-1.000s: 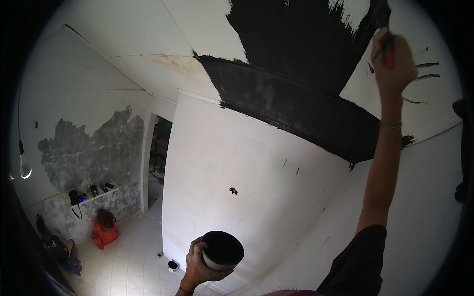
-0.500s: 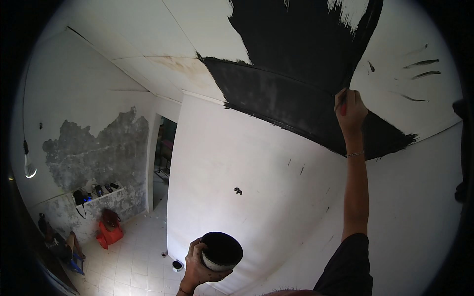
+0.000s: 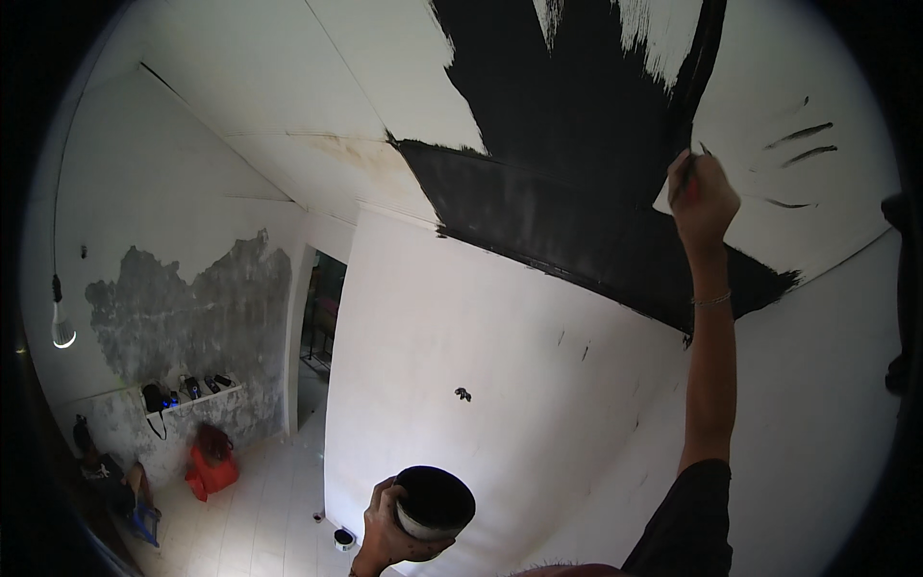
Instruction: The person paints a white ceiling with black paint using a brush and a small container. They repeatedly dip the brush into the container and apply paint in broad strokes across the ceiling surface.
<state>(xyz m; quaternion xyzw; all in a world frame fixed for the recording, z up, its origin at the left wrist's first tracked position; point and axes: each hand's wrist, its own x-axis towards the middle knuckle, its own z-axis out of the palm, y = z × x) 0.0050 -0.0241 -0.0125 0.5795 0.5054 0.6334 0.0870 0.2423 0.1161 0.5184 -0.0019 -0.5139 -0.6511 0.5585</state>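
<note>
Left hand (image 3: 386,532) cups the pot (image 3: 435,522) at six o'clock, best held level; right hand (image 3: 710,200) grips the brush (image 3: 689,185) at two, best drawn steadily.

Black paint (image 3: 567,144) — largely matt, rough-edged; below it, smooth white wall (image 3: 461,327); left of it — rough, cement-like patch (image 3: 197,313).

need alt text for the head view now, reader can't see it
A raised right hand grips what looks like a red-handled brush at the edge of black paint on a white ceiling. The left hand holds a round tub below; a bulb hangs at far left.
</note>
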